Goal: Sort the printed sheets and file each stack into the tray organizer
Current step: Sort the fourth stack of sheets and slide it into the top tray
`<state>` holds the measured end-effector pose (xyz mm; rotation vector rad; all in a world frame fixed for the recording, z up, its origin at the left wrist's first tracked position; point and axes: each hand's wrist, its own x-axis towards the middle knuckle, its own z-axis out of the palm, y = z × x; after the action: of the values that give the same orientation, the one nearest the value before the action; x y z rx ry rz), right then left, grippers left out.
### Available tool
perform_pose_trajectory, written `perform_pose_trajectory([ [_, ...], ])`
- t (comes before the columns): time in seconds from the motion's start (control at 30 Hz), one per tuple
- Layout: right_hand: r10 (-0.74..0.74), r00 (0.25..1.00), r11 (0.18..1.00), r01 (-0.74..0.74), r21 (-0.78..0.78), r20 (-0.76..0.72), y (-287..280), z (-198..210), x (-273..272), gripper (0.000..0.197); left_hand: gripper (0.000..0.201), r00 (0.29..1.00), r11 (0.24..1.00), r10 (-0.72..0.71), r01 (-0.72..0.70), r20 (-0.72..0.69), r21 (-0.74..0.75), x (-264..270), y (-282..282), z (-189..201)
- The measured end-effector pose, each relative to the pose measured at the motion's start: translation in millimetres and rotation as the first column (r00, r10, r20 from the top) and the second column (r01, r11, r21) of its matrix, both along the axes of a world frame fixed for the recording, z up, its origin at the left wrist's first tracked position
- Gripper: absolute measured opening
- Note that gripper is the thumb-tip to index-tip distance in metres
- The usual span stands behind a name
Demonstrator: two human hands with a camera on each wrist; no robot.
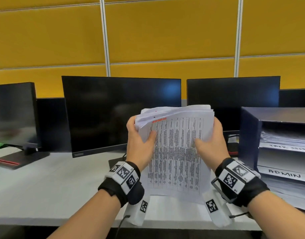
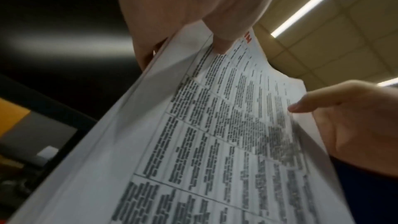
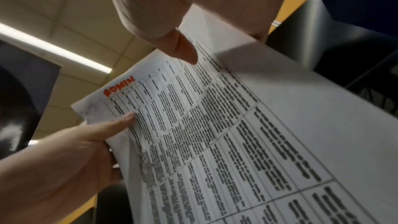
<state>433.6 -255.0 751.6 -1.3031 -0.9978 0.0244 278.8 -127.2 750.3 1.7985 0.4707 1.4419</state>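
Note:
I hold a stack of printed sheets [image 1: 175, 152] upright above the desk, its top sheet a table of text headed ADMIN in red [image 3: 119, 86]. My left hand [image 1: 141, 138] grips the stack's left edge, thumb on the front sheet [image 2: 224, 40] and fingers behind. My right hand [image 1: 208, 140] grips the right edge the same way, its thumb [image 3: 185, 52] pressed on the page. The upper sheets fan apart at the top left corner. The dark blue tray organizer [image 1: 250, 135] stands to the right, with a shelf labelled ADMIN [image 1: 284, 175] and papers lying in its trays.
Two dark monitors [image 1: 120, 114] [image 1: 232, 94] stand behind the stack on the white desk [image 1: 53, 187]. A third screen [image 1: 13, 114] and a black stand with a red stripe [image 1: 8, 163] sit at the left. A yellow partition wall [image 1: 165, 40] closes the back.

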Motion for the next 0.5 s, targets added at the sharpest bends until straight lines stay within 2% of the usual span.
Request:
perform_pose_trajectory([
  [0.17, 0.003, 0.987, 1.0, -0.002, -0.008, 0.159, 3.4, 5.5, -10.2, 0.096, 0.07, 0.985, 0.99, 0.064, -0.042, -0.163, 0.135, 0.2, -3.8, 4.7],
  [0.27, -0.021, 0.995, 0.999, 0.018, 0.039, 0.093, 2.7, 2.4, -11.1, 0.095, 0.075, 0.986, 0.996, 0.067, -0.057, -0.152, 0.07, -1.4, -3.3, 1.5],
  [0.4, -0.01, 1.0, 1.0, 0.01, 0.014, -0.01, 0.2, -2.4, -8.9, 0.071, 0.06, 0.99, 0.999, 0.01, -0.015, -0.142, -0.031, -6.2, 0.1, 0.8],
  [0.5, -0.028, 0.997, 0.999, 0.026, -0.027, -0.07, 1.2, -7.3, -7.4, 0.052, 0.046, 0.991, 0.986, -0.054, 0.033, -0.125, -0.162, -8.4, 1.9, -1.0],
])
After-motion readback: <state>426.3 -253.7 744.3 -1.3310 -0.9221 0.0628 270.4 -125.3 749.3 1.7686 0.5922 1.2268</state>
